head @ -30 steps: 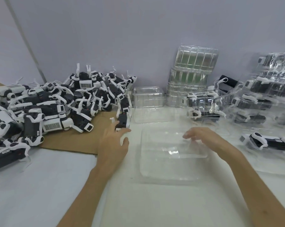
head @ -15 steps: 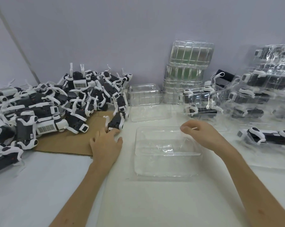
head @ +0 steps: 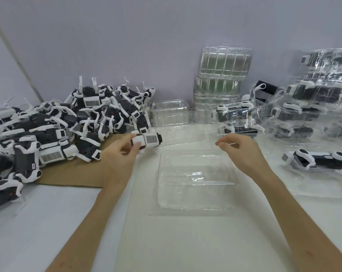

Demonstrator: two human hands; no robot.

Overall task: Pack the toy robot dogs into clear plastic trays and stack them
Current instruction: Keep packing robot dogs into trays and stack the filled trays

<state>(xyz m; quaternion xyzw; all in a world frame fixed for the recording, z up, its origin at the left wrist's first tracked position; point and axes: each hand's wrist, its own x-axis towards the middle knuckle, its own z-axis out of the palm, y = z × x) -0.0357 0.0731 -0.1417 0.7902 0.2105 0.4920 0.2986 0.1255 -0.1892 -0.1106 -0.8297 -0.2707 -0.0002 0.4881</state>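
Observation:
A clear plastic tray (head: 197, 201) lies empty on the white table in front of me. My left hand (head: 117, 160) grips a black-and-white toy robot dog (head: 148, 140), lifted just past the tray's far left corner with its barcode label facing up. My right hand (head: 239, 150) hovers above the tray's far right corner, fingers loosely curled with nothing in them. A big pile of toy robot dogs (head: 58, 124) lies at the left on brown cardboard (head: 72, 173).
Empty clear trays (head: 223, 75) stand stacked against the back wall, with a lower one (head: 170, 112) beside them. Packed trays with dogs (head: 319, 107) are stacked at the right. A single dog (head: 319, 160) lies on a tray at the right.
My left hand has picked a toy robot dog off the pile's edge and raised it toward the tray. The right hand has lifted slightly off the tray's far rim.

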